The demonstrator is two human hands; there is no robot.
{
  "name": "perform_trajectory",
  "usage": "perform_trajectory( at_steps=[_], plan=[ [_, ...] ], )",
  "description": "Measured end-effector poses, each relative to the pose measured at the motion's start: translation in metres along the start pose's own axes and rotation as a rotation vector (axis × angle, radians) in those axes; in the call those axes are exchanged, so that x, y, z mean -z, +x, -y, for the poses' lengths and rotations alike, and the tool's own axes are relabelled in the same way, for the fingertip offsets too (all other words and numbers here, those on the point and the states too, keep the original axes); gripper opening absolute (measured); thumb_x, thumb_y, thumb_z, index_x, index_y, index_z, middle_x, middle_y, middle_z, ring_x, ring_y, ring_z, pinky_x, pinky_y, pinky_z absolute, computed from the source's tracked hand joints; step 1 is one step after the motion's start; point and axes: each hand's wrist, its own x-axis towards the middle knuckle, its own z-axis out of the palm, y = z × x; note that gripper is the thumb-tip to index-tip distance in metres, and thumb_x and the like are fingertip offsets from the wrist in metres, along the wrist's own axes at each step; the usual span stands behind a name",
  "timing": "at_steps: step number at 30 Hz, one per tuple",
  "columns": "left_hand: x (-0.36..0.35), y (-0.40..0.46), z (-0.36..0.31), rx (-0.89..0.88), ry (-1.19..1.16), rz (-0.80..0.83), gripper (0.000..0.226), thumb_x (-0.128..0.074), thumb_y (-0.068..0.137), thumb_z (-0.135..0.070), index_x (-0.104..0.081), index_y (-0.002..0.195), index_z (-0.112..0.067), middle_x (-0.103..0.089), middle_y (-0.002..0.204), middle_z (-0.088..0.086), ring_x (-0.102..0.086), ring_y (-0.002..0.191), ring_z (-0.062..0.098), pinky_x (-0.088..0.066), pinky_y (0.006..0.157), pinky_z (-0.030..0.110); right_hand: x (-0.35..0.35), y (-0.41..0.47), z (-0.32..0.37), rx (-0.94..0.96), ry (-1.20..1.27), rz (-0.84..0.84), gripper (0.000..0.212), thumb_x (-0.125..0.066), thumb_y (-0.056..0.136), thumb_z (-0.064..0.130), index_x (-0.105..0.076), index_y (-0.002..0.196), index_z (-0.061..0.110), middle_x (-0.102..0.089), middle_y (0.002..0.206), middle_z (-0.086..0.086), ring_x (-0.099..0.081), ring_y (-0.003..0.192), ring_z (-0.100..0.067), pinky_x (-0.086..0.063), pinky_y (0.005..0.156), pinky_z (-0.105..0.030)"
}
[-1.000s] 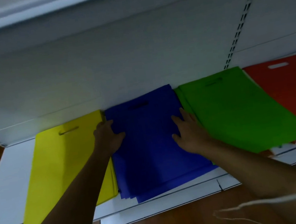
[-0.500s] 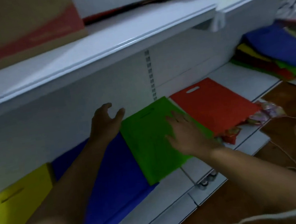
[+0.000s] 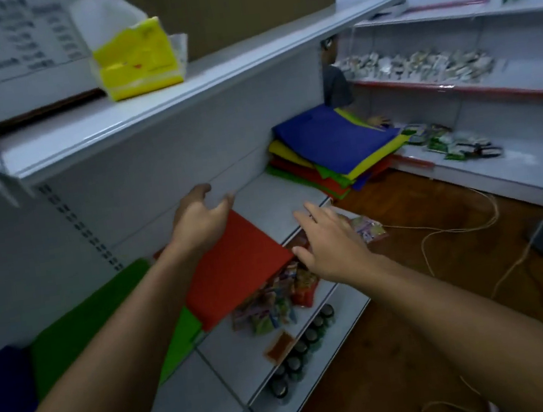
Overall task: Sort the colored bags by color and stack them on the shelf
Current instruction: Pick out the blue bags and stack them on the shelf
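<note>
Two hands, both empty, reach forward in the head view, the only view on record. Left hand (image 3: 200, 217) hangs over the far end of the red bag stack (image 3: 236, 265), fingers loosely spread and slightly curled, gripping nothing; whether it touches the red fabric cannot be told. Right hand (image 3: 332, 242) is extended with fingers straight and apart, holding nothing, just beside the red stack's right edge and above the loose snack packets (image 3: 272, 304). Sorted stacks lie flat side by side on the white shelf (image 3: 278, 191): blue stack (image 3: 1, 397) at far left, green stack (image 3: 85, 323) next, red after it, each colour kept to its own strip, presumably so piles stay separate and countable. Red overlaps the green's right corner. Unsorted mixed pile of bags (image 3: 335, 149) sits further along the same shelf, well apart from both hands, blue on top with yellow, green and red edges showing beneath. Judgement: both hands are spread and pointed that way to fetch the next bags from this pile. Yellow tissue pack (image 3: 137, 61) stands on the upper shelf, not part of the task. Cord (image 3: 456, 230) trails on the wooden floor.
</note>
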Motion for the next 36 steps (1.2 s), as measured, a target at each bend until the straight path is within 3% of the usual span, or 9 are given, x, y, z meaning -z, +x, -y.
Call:
perform_trajectory(
  at_steps=[6,15,18,24,29,36],
  plan=[
    [-0.069,0.051,-0.071,-0.114,-0.006,0.042,0.061,-0.055,0.092,-0.049,-0.042,0.142,-0.015,-0.045,0.144,0.008,-0.046,0.129,0.025,-0.042,0.099,0.038,0.018,0.030,-0.087,-0.077,-0.012,-0.025,0.068,-0.050,0.095,0.044,-0.021,0.152,0.020,-0.013,0.161,-0.005,-0.016,0.145,-0.026,-0.027,0.113,-0.044],
    [-0.159,0.183,-0.120,-0.109,-0.108,0.120,0.055,-0.054,0.094,-0.043,-0.047,0.135,-0.008,-0.052,0.135,0.008,-0.050,0.110,0.018,-0.042,0.094,0.032,0.040,0.135,-0.206,-0.209,-0.058,-0.001,0.069,-0.052,0.095,0.043,-0.019,0.152,0.020,-0.014,0.160,-0.005,-0.016,0.145,-0.026,-0.028,0.112,-0.044],
    [-0.184,0.228,-0.126,-0.048,-0.115,0.165,0.065,-0.054,0.092,-0.049,-0.040,0.143,-0.011,-0.046,0.144,0.008,-0.048,0.126,0.024,-0.041,0.103,0.037,0.049,0.172,-0.242,-0.272,-0.048,0.018,0.070,-0.052,0.096,0.043,-0.018,0.153,0.020,-0.014,0.160,-0.006,-0.015,0.146,-0.028,-0.028,0.112,-0.046],
    [-0.234,0.279,-0.116,0.099,-0.111,0.219,0.068,-0.056,0.091,-0.049,-0.036,0.145,-0.012,-0.045,0.144,0.010,-0.047,0.128,0.027,-0.042,0.103,0.041,0.037,0.231,-0.312,-0.303,-0.005,0.107,0.070,-0.047,0.099,0.046,-0.017,0.154,0.017,-0.014,0.160,-0.011,-0.012,0.147,-0.033,-0.027,0.113,-0.052],
    [-0.277,0.306,-0.099,0.239,-0.103,0.204,0.070,-0.058,0.091,-0.046,-0.032,0.147,-0.011,-0.040,0.148,0.008,-0.042,0.132,0.028,-0.039,0.108,0.045,0.020,0.288,-0.355,-0.258,-0.003,0.221,0.070,-0.043,0.101,0.045,-0.010,0.155,0.017,-0.007,0.163,-0.006,-0.003,0.150,-0.029,-0.020,0.118,-0.047],
    [-0.325,0.326,-0.088,0.409,-0.163,0.143,0.059,-0.057,0.095,-0.033,-0.035,0.143,-0.007,-0.046,0.142,0.007,-0.050,0.120,0.024,-0.043,0.091,0.031,-0.010,0.359,-0.398,-0.225,0.016,0.274,0.080,-0.040,0.096,0.060,-0.008,0.155,0.016,-0.006,0.161,-0.014,-0.003,0.149,-0.034,-0.014,0.120,-0.049]
  ],
)
